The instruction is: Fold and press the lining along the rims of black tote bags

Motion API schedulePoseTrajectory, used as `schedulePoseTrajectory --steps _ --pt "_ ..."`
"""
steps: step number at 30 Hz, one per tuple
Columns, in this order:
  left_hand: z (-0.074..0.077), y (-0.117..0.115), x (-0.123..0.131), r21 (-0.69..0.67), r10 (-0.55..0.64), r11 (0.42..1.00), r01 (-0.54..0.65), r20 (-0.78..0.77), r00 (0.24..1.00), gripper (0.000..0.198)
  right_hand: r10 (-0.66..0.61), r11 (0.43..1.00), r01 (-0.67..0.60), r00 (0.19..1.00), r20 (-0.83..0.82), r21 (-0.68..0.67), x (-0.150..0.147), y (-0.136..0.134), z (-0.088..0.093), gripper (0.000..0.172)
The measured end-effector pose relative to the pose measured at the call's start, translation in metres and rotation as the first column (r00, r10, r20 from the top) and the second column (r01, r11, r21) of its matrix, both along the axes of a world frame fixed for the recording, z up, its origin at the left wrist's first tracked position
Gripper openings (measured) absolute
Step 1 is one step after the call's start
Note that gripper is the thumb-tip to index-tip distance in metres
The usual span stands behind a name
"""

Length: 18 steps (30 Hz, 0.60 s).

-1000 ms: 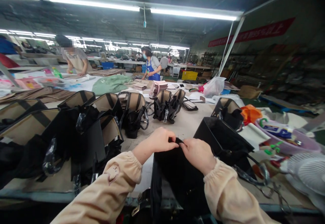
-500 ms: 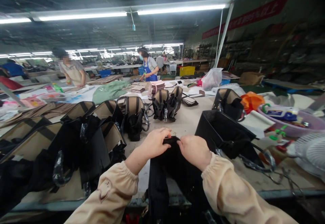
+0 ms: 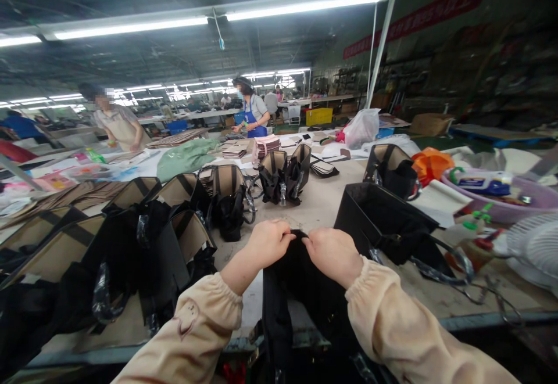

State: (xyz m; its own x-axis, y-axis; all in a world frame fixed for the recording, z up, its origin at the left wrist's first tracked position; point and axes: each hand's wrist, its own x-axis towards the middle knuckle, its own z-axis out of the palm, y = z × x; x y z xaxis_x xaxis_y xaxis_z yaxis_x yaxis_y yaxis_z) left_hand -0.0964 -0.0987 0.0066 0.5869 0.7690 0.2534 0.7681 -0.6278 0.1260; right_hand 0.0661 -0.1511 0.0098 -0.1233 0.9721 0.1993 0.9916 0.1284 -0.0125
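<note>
Right in front of me, at the table's near edge, is a black handbag [image 3: 279, 314] with its top edge facing up. My left hand [image 3: 271, 243] pinches that edge between thumb and fingers. Close beside it, my right hand [image 3: 330, 251] grips the same edge, leaving a short stretch of black fabric between the two. The lower part of the bag is dark and partly hidden by my right sleeve. To the right stands another black bag [image 3: 364, 212], upright, with a plastic-wrapped handle [image 3: 440, 273] hanging toward me.
Several unfinished bags with tan insides [image 3: 78, 244] crowd the left. More bags [image 3: 285, 178] stand farther back. On the right are a purple basin [image 3: 534, 201], a white fan [image 3: 534, 247] and scissors [image 3: 501, 302]. Two people [image 3: 255, 114] work across the table.
My left fingers have closed down onto the bag's edge, where the thumb was apart from them before. My right hand keeps its grip. The view has shifted slightly.
</note>
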Motion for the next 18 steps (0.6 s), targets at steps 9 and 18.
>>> schedulePoseTrajectory --steps 9,18 --pt "-0.0023 0.0009 0.0043 0.098 0.018 0.995 -0.011 -0.068 0.998 0.022 -0.003 1.0 0.003 1.0 -0.01 0.006 0.0005 -0.0003 -0.0023 0.034" --pt "0.0 -0.0002 0.0034 0.048 0.018 0.999 -0.017 -0.02 1.0 0.022 -0.011 1.0 0.011 1.0 -0.002 0.012 -0.0001 -0.002 -0.0019 0.036"
